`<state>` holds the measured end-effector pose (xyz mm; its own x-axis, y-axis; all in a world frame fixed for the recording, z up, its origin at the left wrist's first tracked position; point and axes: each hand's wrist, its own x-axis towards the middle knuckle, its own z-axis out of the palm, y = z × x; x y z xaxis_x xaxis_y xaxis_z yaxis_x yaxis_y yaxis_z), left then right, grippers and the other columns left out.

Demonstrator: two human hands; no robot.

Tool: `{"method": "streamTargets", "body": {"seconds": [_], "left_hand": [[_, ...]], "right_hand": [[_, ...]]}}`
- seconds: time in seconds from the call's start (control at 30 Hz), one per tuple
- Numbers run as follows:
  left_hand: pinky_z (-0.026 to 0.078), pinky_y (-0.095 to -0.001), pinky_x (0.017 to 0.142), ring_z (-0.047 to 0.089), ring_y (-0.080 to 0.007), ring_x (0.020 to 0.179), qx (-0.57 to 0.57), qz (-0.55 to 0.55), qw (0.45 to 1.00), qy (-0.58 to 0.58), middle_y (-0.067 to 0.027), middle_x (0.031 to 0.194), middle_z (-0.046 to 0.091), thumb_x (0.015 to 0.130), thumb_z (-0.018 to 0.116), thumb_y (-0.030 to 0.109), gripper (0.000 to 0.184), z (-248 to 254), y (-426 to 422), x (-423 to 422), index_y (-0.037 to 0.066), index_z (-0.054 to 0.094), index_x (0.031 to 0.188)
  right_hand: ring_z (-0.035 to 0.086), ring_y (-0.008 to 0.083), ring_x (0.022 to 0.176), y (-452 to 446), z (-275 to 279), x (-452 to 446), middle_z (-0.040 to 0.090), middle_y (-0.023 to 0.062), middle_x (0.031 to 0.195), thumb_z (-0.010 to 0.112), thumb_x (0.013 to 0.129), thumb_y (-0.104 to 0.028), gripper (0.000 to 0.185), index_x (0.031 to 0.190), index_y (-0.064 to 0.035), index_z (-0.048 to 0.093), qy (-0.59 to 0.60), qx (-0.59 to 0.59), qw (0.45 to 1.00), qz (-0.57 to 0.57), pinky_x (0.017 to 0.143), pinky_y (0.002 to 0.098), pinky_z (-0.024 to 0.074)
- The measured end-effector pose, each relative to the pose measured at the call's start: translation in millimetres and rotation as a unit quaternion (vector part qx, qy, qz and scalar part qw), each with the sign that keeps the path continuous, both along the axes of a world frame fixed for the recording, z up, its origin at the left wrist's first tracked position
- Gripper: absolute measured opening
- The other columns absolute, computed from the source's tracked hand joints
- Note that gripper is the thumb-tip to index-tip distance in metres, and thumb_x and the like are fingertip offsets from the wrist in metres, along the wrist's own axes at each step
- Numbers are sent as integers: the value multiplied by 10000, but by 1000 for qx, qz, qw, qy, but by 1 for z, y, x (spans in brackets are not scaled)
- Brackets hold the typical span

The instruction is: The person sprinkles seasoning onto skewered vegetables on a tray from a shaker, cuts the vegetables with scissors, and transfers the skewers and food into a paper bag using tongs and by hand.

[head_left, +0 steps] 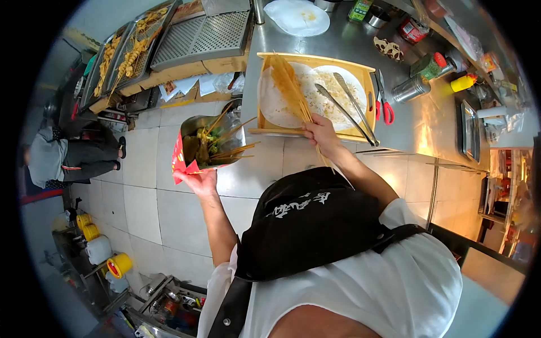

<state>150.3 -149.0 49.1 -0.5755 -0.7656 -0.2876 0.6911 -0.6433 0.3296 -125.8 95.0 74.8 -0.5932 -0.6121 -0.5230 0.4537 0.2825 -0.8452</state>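
My left hand [198, 181] grips a red paper bag [178, 155] from below, holding it over the floor. Inside its wide mouth are green leafy food [213, 141] and darker pieces, with several wooden sticks poking out to the right. Closed around thin wooden sticks is my right hand [323, 137]. Those sticks carry flat orange-yellow sheets of food, a bunch of skewers [288, 84] slanting over a wooden tray [316, 58]. White paper with crumbs lines this tray [269, 112]. Metal tongs [344, 110] lie across it, right of the skewers.
Red-handled scissors [387, 111] lie beside the tray on the steel counter [360, 42]. Jars and a yellow bottle [463, 83] stand further right. Perforated steel trays [200, 39] and trays of skewered food [135, 56] are at upper left. Another person [67, 158] stands at far left.
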Motion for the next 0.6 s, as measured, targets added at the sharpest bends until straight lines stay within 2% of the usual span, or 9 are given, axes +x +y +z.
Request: {"method": "streamTargets", "body": {"seconds": [0.07,0.1,0.17,0.27,0.37,0.47,0.5,0.6], "left_hand": [[304,-569,1071,349,-302,1332,3,-2,1000,-6,-46,1454,393,552,713,701,1054,6,3,-8,180,393,1410],[299,-569,1076,345,-300,1334,-5,2,1000,-20,-41,1454,392,493,759,669,1101,13,7,-13,187,388,1411],[291,-571,1079,340,-297,1337,-12,-7,1000,-26,-34,1457,388,490,757,676,1110,11,6,-16,188,383,1415],[289,-577,1077,335,-291,1340,-28,-25,999,-31,-21,1459,385,492,747,692,1114,4,5,-18,198,375,1419],[289,-584,1071,339,-289,1337,-24,-22,999,-42,-17,1458,387,493,740,701,1107,7,6,-23,210,379,1417],[286,-589,1067,341,-288,1334,-35,-19,997,-65,-12,1457,389,486,734,711,1098,17,15,-31,219,396,1407],[285,-590,1066,342,-287,1333,-34,-22,997,-60,-9,1456,391,485,734,712,1093,15,15,-31,221,402,1403],[285,-590,1066,346,-286,1332,-41,-14,996,-72,-6,1451,399,489,725,720,1077,16,20,-35,225,417,1394]], "right_hand": [[530,104,688,19,-6,-7,632,92,958,485,914,-71,196,1095,-44,557,-94,-82,992,26,579,249,450],[545,118,713,24,-8,-5,628,96,953,483,920,-81,212,1118,-45,548,-125,-75,989,13,593,264,463],[577,146,763,33,-11,-3,621,104,941,481,932,-101,245,1165,-45,530,-187,-62,980,-16,619,294,489],[587,158,791,45,-15,-4,619,99,971,492,953,-157,254,1179,-46,521,-256,-111,959,-40,671,314,520],[597,168,766,50,8,-1,624,94,953,499,964,-210,253,1151,-42,535,-240,-21,970,-19,664,319,536],[589,160,697,62,-9,0,625,85,898,491,971,-248,252,1094,-39,559,-131,50,990,28,608,303,533],[566,148,633,64,-16,-1,614,84,835,489,968,-247,243,1030,-27,572,-111,59,992,15,554,289,513],[549,135,619,67,-31,-9,601,86,808,490,964,-232,233,1007,-17,569,-24,31,999,38,534,285,495]]}}
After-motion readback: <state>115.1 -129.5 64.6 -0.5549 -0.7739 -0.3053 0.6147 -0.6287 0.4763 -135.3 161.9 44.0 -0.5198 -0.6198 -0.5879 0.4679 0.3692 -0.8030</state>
